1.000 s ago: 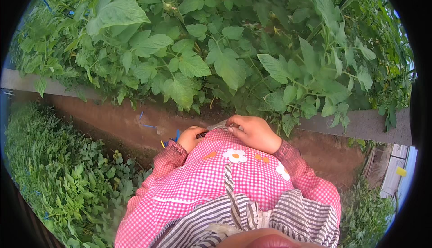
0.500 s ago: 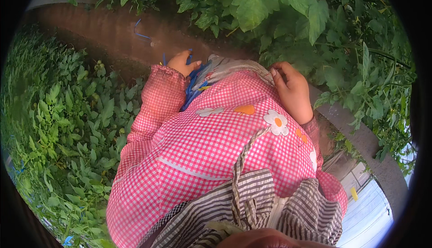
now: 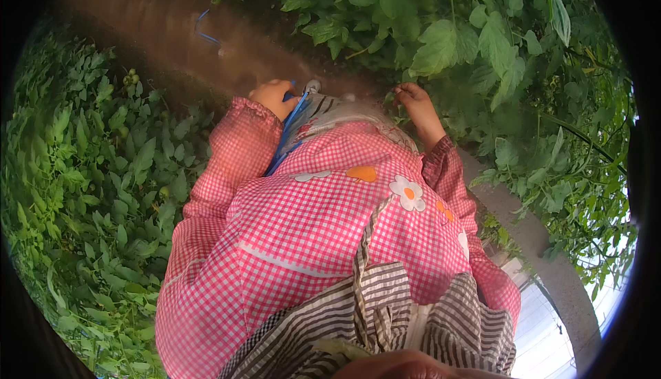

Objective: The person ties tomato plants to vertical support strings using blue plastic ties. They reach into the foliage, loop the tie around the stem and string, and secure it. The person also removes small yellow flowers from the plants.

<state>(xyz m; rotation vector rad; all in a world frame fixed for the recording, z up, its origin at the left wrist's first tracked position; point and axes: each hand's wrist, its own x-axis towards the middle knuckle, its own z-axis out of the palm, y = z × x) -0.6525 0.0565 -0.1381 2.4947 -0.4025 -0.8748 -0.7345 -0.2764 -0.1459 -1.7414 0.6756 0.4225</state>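
My left hand point(image 3: 274, 98) is closed beside my left hip, its fingers curled around blue plastic strips point(image 3: 295, 114). More of the strips hang down along the side of my pink checked smock point(image 3: 310, 217). On the other side, my right hand point(image 3: 418, 109) reaches forward at the edge of the leafy plants point(image 3: 441, 52). Its fingertips are pinched together close to small leaves; whether anything sits between them is too small to make out. Light patterned cloth point(image 3: 344, 114) shows below the smock, between the two hands.
A bare soil path point(image 3: 158, 31) runs ahead, with a loose blue strip point(image 3: 200, 28) lying on it. Dense tomato-like plants point(image 3: 89, 193) with a few green fruits point(image 3: 131, 76) crowd the left. A grey curved strip point(image 3: 523, 234) borders the plants at right.
My right hand has left the smock's side and moved forward to the leaves, fingers now pinched. The left hand has closed more around the blue strips. The view has shifted slightly.
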